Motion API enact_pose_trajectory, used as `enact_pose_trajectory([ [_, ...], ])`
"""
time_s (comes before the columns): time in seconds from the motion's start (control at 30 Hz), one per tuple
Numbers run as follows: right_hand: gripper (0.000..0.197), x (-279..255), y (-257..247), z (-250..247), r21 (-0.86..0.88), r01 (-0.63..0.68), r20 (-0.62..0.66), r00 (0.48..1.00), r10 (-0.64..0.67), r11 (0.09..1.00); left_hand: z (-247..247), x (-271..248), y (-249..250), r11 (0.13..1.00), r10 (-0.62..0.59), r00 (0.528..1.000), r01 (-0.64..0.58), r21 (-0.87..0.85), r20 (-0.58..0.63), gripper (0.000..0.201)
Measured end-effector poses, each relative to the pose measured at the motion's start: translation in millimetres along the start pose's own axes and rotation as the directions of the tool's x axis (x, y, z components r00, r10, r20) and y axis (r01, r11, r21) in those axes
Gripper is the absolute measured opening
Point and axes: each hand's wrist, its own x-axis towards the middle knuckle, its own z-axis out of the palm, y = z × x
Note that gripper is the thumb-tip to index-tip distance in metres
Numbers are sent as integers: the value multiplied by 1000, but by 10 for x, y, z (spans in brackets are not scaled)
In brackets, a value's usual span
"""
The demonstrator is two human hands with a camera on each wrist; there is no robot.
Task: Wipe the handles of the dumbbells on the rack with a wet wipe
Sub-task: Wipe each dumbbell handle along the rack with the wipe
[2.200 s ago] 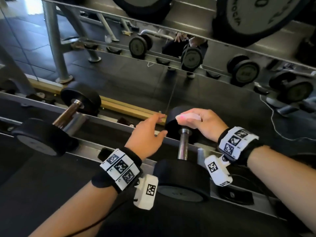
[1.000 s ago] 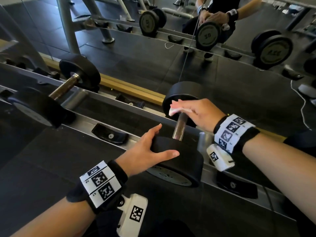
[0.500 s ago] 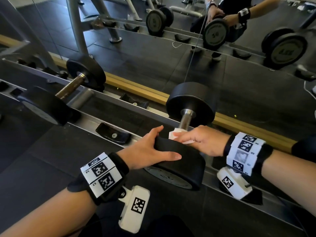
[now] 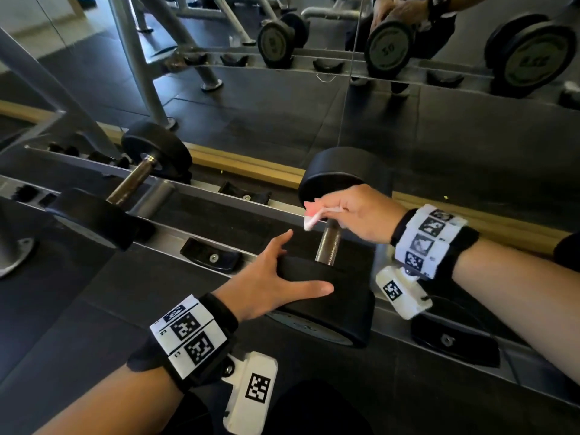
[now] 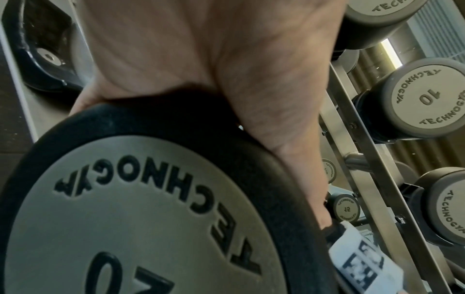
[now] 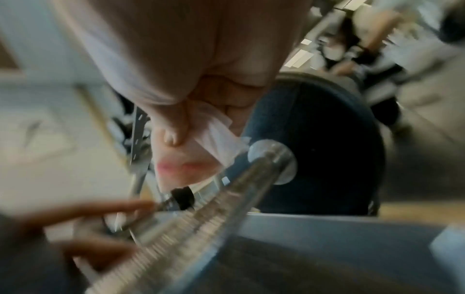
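A black dumbbell lies in the rack at the middle of the head view, with its near head (image 4: pixel 332 306) toward me and its steel handle (image 4: pixel 328 246) running away from me. My left hand (image 4: pixel 282 268) rests on top of the near head with spread, straight fingers; in the left wrist view the palm (image 5: pixel 201 59) lies over the rim of that head (image 5: pixel 125 199). My right hand (image 4: pixel 332 211) holds a white wet wipe (image 4: pixel 314 216) at the far end of the handle, just before the far head (image 4: pixel 342 171). The blurred right wrist view shows the thumb pinching the wipe (image 6: pixel 216 139) above the handle (image 6: pixel 201 214).
A second dumbbell (image 4: pixel 125 186) lies in the rack to the left. Empty black cradles (image 4: pixel 210 255) (image 4: pixel 452 340) sit on the steel rail (image 4: pixel 163 229) on either side. A mirror behind reflects more dumbbells (image 4: pixel 389 48). Another rack of dumbbells (image 5: pixel 425 99) stands to the right.
My right hand has slid the wipe along the handle from its near end up to the far head. My left hand has stayed on the near head.
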Motion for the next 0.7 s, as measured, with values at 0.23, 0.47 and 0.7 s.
enact_pose_trajectory([
  [0.23, 33, -336, 86, 311, -109, 5, 162, 987, 13, 994, -2, 38, 6, 1000, -24, 1000, 25, 16, -20, 132],
  [0.47, 22, -521, 134, 42, 418, -96, 25, 995, 94, 903, 1, 35, 9, 1000, -22, 1000, 22, 11, -21, 132],
  [0.7, 21, -539, 217, 459, 486, -151, -367, 859, 358, 861, -11, 35, 8, 999, -10, 1000, 10, 35, 5, 128],
])
